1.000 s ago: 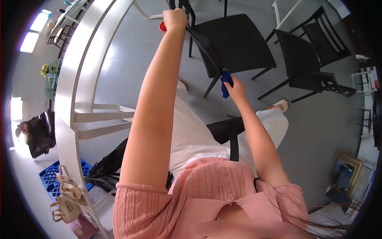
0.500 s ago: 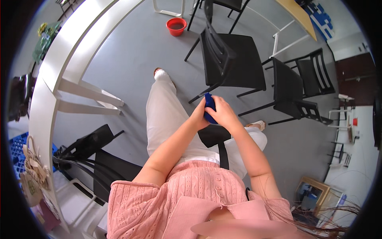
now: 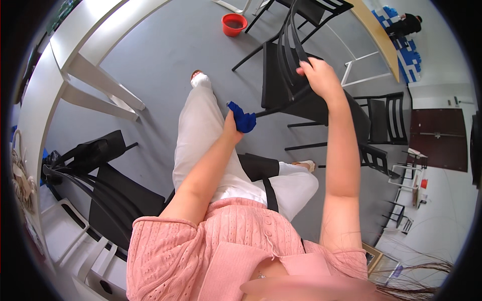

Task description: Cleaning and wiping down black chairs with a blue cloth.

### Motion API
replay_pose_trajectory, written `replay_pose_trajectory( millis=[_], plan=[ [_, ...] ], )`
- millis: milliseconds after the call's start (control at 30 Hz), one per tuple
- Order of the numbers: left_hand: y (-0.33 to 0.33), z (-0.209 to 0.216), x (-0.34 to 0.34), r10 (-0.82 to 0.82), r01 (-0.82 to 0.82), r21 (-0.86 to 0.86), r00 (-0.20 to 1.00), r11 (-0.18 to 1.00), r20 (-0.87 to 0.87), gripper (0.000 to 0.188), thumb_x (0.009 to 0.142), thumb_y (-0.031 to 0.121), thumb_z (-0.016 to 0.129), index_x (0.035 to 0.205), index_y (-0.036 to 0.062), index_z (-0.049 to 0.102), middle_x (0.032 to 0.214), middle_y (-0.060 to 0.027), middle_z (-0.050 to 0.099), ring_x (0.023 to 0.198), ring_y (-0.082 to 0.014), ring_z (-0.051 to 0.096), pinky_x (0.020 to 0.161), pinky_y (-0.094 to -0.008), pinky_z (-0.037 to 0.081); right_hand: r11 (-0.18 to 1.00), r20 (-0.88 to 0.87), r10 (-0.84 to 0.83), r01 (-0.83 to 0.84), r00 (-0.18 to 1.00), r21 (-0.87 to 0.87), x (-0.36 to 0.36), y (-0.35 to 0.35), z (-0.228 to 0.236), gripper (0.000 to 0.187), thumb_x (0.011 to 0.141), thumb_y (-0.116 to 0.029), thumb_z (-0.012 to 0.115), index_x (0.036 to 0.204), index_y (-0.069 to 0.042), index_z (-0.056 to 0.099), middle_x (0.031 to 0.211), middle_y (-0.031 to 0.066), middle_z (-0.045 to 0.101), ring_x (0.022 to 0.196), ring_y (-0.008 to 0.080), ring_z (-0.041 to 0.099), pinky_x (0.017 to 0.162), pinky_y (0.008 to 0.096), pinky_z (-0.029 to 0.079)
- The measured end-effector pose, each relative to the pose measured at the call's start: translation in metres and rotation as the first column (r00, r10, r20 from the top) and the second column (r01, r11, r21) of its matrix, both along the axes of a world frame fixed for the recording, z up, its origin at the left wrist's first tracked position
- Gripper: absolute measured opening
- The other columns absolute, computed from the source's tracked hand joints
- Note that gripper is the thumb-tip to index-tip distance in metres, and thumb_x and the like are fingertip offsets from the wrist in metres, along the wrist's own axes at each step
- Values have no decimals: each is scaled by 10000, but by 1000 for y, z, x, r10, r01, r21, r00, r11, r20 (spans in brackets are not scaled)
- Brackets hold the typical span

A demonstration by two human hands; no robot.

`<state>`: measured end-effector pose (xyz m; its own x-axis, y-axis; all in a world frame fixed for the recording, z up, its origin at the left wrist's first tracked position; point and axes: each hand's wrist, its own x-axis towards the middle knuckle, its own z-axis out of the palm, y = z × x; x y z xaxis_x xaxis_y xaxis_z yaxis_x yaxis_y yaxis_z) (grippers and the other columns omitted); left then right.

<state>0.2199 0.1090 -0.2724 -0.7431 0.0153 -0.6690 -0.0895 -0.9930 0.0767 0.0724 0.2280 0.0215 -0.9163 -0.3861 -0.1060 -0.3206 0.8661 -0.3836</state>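
A crumpled blue cloth [image 3: 243, 118] is bunched in my left hand [image 3: 232, 130], held out over my left leg, close to the black chair's leg. My right arm reaches forward. My right hand [image 3: 322, 78] is closed around the top of the black chair's [image 3: 271, 83] slatted backrest, with the fingers partly hidden behind the wrist and rail. That chair stands in front of me, its back tilted toward me in this view.
A red bucket [image 3: 234, 25] with dark liquid stands on the grey floor ahead. White table legs [image 3: 98, 103] rise at the left, near another black chair [image 3: 118, 198]. More black chairs [image 3: 385, 118] and a wood-topped table [image 3: 379, 35] are at the right. A person [image 3: 405, 25] is far off.
My right hand has let go of the blue cloth and moved forward and right onto the chair back. The cloth stays in my left hand, which has shifted left.
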Motion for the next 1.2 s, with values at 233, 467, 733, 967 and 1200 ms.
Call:
replay_pose_trajectory(
  millis=[233, 467, 733, 967, 1200],
  plan=[
    [4, -26, -16, 11, 4, -141, 994, 990, 105, 337, 977, 409, 546, 1114, 107, 601, 1051, -55, 623, 1009, -220, 614, 892, -377, 518, 964, 107, -24, -5, 994, 265, 93, 68, 37, 255, 950, -251, 531, 1088, -83, 664, 998, 82, 728, 911, 321, 673, 769, 402, 516],
    [49, -10, -98, 137, -36, -682, 986, 731, 95, 635, 957, 376, 581, 1394, -40, 384, 1276, -164, 530, 1123, -229, 554, 953, -327, 449, 984, 115, -164, 154, 980, 85, 120, 90, 25, 280, 945, -262, 592, 1131, -65, 663, 883, 98, 715, 736, 249, 662, 699, 341, 498],
    [104, -30, -172, 36, 359, -932, 932, 50, 360, 589, 951, 370, 564, 1281, -98, 423, 1178, -297, 524, 1135, -442, 531, 952, -491, 445, 1000, -38, -4, 4, 999, -3, 124, 83, 19, 144, 885, -110, 656, 1007, -41, 687, 759, 83, 671, 659, 247, 613, 603, 331, 467],
    [90, 11, -184, 68, 519, -834, 840, 188, 539, 426, 990, 296, 502, 1194, -76, 463, 1149, -260, 535, 1003, -445, 594, 840, -491, 509, 999, 57, 36, -34, 998, -21, 114, 83, 27, 175, 859, -42, 665, 1031, -10, 672, 745, 60, 677, 638, 201, 572, 587, 307, 447],
    [56, -14, -230, 312, 427, -890, 877, -160, 365, 491, 999, 264, 475, 1322, -94, 390, 1292, -260, 478, 1134, -424, 543, 927, -469, 486, 1000, 137, 18, -15, 990, -23, 115, 82, 32, 179, 851, -29, 668, 1029, -5, 672, 754, 72, 683, 644, 198, 575, 586, 298, 452]
  ],
)
